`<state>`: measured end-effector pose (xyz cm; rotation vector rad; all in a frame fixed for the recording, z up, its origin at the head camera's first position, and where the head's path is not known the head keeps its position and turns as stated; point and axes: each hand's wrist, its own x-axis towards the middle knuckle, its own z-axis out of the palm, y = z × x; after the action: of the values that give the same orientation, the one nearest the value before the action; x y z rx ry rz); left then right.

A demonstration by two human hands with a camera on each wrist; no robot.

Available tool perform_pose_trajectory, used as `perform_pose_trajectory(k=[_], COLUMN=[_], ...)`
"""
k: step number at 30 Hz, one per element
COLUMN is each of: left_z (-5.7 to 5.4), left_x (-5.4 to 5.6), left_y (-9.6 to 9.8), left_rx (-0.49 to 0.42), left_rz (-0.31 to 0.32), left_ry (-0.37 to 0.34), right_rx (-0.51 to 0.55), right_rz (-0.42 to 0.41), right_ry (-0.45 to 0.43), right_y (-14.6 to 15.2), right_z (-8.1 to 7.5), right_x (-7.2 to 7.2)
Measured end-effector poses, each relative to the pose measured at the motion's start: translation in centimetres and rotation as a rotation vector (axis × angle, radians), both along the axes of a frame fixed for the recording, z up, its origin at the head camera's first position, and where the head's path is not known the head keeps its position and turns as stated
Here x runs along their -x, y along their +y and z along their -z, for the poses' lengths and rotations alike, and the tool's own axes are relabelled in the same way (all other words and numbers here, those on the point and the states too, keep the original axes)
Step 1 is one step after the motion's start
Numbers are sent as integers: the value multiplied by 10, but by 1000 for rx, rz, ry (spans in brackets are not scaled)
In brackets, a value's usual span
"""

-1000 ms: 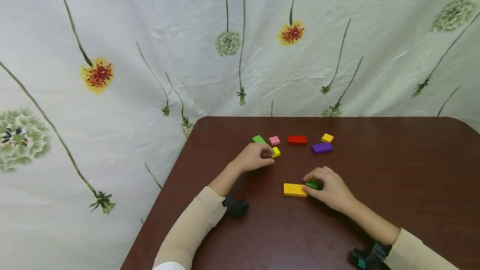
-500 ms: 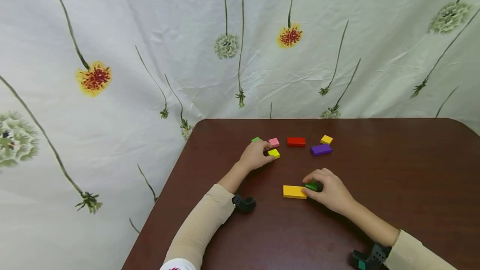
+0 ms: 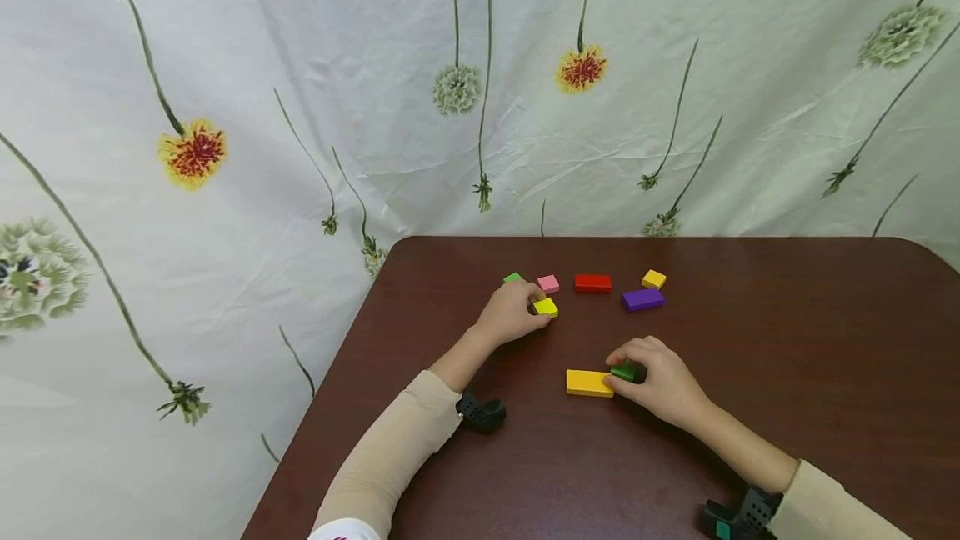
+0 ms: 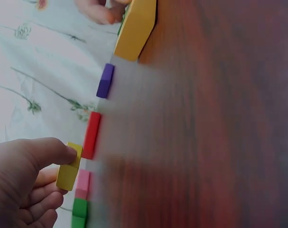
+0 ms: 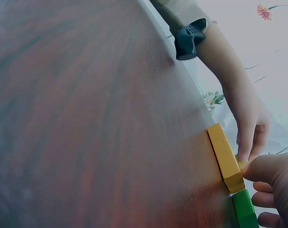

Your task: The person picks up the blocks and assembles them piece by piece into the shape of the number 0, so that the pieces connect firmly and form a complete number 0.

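My left hand [image 3: 507,313] pinches a small yellow block [image 3: 545,307] between thumb and fingers at the far left of the table; the left wrist view shows the thumb on the block's [image 4: 67,177] face. Closer to me, my right hand [image 3: 663,382] holds a green block [image 3: 622,372] at the right end of a long orange-yellow block [image 3: 587,383]. In the right wrist view the green block [image 5: 245,209] sits end to end with the long block [image 5: 224,154], thumb at their meeting point. My right fingers hide part of the green block.
Behind my left hand lie another green block [image 3: 513,277] and a pink block [image 3: 548,283]. Farther right are a red block [image 3: 592,283], a purple block [image 3: 642,299] and a second small yellow block [image 3: 653,279]. A flowered cloth [image 3: 390,65] hangs behind the brown table [image 3: 810,357].
My left hand has shifted slightly right and its fingers have come round the small yellow block, which has moved a little left. My right hand has stayed in place.
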<state>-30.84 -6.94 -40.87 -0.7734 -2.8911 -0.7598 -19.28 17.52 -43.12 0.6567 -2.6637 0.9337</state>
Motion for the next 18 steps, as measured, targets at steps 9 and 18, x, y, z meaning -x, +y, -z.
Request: perform_pose_trajectory(k=[9,18], left_z=[-7,-6], left_x=[-27,-50], left_y=[-6,-8], left_rx=[-1,-6], left_rz=[3,52], left_ry=[-88,-135], right_rx=[-3,1], right_rz=[-5,-2], right_ry=[4,-9], right_y=[0,0], right_z=[-1,-3], right_x=[-1,-3])
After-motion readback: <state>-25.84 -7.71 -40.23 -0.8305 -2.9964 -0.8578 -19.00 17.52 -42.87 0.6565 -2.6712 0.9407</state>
